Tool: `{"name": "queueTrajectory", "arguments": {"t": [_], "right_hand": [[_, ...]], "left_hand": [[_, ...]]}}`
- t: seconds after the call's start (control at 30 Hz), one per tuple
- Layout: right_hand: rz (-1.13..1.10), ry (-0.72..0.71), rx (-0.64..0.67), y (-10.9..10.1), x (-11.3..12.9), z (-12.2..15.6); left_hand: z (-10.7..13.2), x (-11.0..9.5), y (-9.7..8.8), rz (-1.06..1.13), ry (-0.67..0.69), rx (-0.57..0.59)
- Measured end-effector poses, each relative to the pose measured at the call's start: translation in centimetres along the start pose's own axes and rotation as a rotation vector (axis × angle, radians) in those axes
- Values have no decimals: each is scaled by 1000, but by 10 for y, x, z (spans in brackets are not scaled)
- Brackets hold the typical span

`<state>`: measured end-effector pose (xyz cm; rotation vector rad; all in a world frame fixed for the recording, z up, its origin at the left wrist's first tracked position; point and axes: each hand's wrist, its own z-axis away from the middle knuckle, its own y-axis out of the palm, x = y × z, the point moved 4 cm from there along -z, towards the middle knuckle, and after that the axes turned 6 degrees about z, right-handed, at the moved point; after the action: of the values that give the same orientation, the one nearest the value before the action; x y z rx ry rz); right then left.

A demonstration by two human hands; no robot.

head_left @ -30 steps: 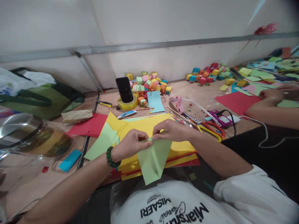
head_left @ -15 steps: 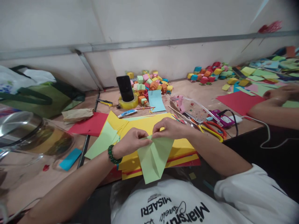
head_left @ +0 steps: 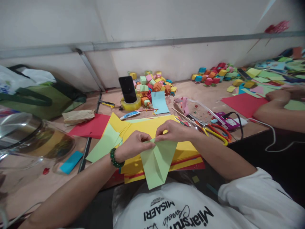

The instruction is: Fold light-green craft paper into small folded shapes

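Note:
A sheet of light green paper [head_left: 158, 163] with a crease down its middle hangs from my fingers. My left hand [head_left: 137, 146], with a green bead bracelet at the wrist, pinches its top edge near the centre. Right beside it, my right hand [head_left: 172, 131] pinches the same edge, the two sets of fingertips almost touching. Under my hands lies a stack of yellow paper [head_left: 184, 152] with red sheets showing at its lower edge. Another light green sheet [head_left: 102, 144] sticks out at the stack's left.
Scissors [head_left: 215, 133], a pink glue gun [head_left: 183, 105] and a purple power strip [head_left: 227, 121] lie to the right. A phone [head_left: 128, 89] stands in a tape roll before folded paper cubes [head_left: 154, 84]. A glass teapot [head_left: 57, 140] is at left. Another person's arm [head_left: 281, 109] rests far right.
My hands keep the same pinch on the green paper. Its lower end has shifted very slightly downward, and the camera view has moved a little.

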<state>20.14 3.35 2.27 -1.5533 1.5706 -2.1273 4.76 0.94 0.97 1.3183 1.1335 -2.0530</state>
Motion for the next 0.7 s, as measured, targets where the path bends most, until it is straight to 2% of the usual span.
{"name": "queueTrajectory", "arguments": {"t": [0.33,0.43,0.5,0.6,0.63,0.7], "right_hand": [[-26,-15,20,2,-2,-1],[-9,15,20,2,-2,-2],[29,67,14,4,-5,-4],[125,195,24,9,-18,-10],[158,243,34,11,-23,-12],[218,319,51,15,-32,-16]], "left_hand": [[-1,0,-1,-25,0,0],[-4,6,-1,-128,31,-12],[-5,10,-3,-294,88,-105],[-4,13,-1,-585,240,-307],[-3,14,1,-653,303,-332],[-2,16,10,-734,435,-280]]}}
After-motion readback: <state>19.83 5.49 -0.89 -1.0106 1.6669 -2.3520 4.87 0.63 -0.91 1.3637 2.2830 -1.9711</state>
